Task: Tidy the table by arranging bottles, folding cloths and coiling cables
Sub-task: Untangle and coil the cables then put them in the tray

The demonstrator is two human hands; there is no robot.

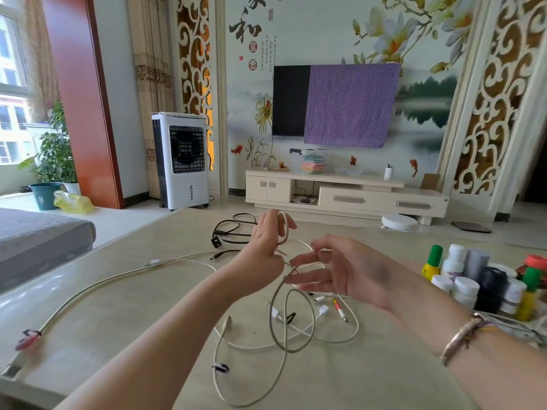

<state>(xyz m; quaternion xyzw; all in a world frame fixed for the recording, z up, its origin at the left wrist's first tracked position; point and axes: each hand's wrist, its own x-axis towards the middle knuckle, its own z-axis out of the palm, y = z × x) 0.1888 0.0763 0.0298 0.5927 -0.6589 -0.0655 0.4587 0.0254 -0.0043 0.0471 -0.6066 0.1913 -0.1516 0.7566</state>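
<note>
Above the middle of the pale worktop (124,303), the left hand (268,247) is raised with its fingers curled round loops of a beige braided cable (278,318), a turn of which shows over the fingers near the fingertips. From that hand the cable drops toward the near side in a large loop, touching the worktop and trailing on to the near edge. The right hand (343,270) is just right of the left, its fingers spread and relaxed, with the thumb and forefinger close to the same cable; motion blur hides whether they actually pinch it, so I cannot tell. A bracelet (461,335) sits on the right wrist. Under the hands lies a tangle of white cables (322,318) with small plugs. A second pale cable (97,288) runs from the centre out to the near left corner, ending at a red clip. Black cables (236,229) lie at the far side of the worktop, beyond the left hand. At the right edge stands a close cluster of bottles (485,282), upright and touching, with white, green, red and dark caps. Beyond the worktop are a white air cooler (180,161) on the left and a television (291,100) partly covered by a purple cloth (352,105).
</note>
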